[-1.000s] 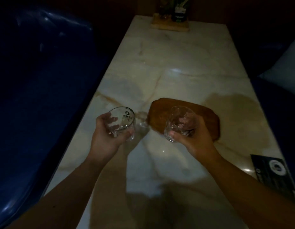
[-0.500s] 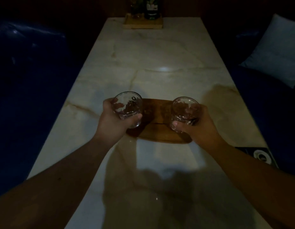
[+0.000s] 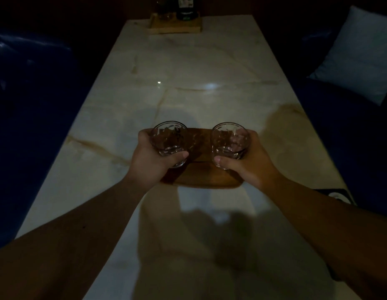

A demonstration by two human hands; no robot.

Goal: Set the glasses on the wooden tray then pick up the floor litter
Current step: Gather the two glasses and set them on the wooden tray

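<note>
A dark wooden tray (image 3: 206,177) lies on the marble table (image 3: 188,83), straight in front of me. My left hand (image 3: 152,158) grips a clear short glass (image 3: 169,139) over the tray's left end. My right hand (image 3: 245,162) grips a second clear glass (image 3: 230,142) over the tray's right end. Both glasses are upright and look empty. I cannot tell whether their bases touch the tray. No floor litter is in view.
A light wooden holder (image 3: 176,26) with dark bottles stands at the table's far end. A dark card (image 3: 337,194) lies at the table's right edge. Blue seats (image 3: 32,94) flank the table, with a pale cushion (image 3: 359,53) on the right one.
Both hands have carried the glasses in over the tray, left glass from beside it. My view has swung so the tray is centred, and the glasses sit lower and level.
</note>
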